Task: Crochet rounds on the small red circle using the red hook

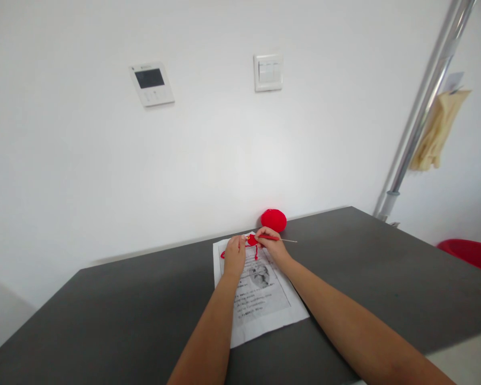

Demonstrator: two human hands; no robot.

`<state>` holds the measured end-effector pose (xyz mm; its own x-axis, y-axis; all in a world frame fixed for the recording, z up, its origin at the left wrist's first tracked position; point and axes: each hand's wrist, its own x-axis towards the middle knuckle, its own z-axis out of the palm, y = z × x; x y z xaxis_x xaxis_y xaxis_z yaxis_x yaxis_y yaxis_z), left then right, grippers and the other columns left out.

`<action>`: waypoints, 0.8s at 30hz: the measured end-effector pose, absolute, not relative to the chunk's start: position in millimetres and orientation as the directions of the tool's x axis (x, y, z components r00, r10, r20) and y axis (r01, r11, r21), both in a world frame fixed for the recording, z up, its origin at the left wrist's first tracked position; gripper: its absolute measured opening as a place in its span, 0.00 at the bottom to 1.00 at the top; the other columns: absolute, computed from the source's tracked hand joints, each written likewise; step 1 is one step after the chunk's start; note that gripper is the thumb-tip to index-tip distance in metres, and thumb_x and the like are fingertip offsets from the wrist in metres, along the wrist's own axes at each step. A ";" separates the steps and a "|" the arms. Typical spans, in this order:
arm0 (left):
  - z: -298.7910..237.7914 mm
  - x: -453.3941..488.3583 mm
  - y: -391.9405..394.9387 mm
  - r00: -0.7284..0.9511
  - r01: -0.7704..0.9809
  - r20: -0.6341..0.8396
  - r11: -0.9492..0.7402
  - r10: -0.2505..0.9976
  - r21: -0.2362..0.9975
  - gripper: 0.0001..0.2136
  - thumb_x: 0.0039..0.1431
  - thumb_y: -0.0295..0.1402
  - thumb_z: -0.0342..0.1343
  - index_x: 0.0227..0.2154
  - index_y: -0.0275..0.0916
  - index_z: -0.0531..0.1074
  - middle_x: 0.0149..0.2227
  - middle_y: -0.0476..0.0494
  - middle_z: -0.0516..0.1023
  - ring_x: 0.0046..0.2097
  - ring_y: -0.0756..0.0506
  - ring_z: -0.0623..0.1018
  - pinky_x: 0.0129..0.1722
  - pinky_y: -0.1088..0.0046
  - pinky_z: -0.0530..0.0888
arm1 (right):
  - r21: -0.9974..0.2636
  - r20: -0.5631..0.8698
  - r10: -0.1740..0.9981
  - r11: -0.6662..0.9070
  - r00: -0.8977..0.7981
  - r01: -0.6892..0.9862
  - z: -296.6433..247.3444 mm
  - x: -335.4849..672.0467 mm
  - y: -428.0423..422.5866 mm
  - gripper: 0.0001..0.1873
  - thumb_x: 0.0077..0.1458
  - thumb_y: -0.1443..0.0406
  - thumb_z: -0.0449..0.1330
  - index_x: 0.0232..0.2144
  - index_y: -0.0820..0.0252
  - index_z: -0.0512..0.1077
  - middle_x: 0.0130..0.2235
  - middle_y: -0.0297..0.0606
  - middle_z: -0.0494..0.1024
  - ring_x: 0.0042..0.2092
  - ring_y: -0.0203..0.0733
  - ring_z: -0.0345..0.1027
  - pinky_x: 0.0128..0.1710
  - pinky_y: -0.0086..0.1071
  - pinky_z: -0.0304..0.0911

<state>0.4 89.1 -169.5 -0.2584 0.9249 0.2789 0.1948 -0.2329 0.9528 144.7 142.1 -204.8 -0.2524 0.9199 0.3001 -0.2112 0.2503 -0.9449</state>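
Observation:
My left hand (234, 254) is closed, pinching a small red crochet piece (252, 240) with a loose red strand trailing at its left side. My right hand (271, 243) is closed round a thin crochet hook (285, 240), whose shaft sticks out to the right. Both hands hover over a printed paper sheet (260, 307) lying on the dark grey table (123, 315). A red ball of yarn (273, 220) rests just behind my hands against the white wall.
On the wall hang an intercom panel (151, 83) and a light switch (268, 72). A metal pole (420, 112) rises at the right with a beige cloth (436, 133) hanging from it. A red basin (471, 252) sits past the table's right edge.

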 end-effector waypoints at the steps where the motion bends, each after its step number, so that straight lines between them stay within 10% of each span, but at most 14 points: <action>1: -170.4 1.0 90.0 -0.257 0.179 0.264 -0.223 0.929 0.958 0.13 0.66 0.37 0.56 0.50 0.40 0.73 0.54 0.39 0.75 0.50 0.42 0.77 0.49 0.56 0.76 | -0.945 0.301 0.918 0.253 -0.256 -0.206 -204.8 144.4 142.0 0.15 0.65 0.60 0.60 0.51 0.61 0.71 0.50 0.42 0.75 0.46 0.44 0.74 0.45 0.42 0.74; 24: -180.5 -14.1 101.0 -0.052 -0.520 -0.063 0.027 0.997 0.853 0.15 0.65 0.36 0.57 0.51 0.37 0.71 0.50 0.39 0.76 0.45 0.42 0.79 0.43 0.59 0.79 | -0.829 0.537 0.796 0.559 -0.279 -0.003 -193.8 138.4 122.2 0.13 0.65 0.60 0.60 0.47 0.62 0.72 0.48 0.41 0.76 0.45 0.42 0.74 0.45 0.41 0.73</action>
<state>-14.1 101.0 -180.5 -0.0518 0.9967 -0.0628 -0.5204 0.0268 0.8535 138.4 122.2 -193.8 -0.2787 0.7961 0.5372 -0.0032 0.5586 -0.8294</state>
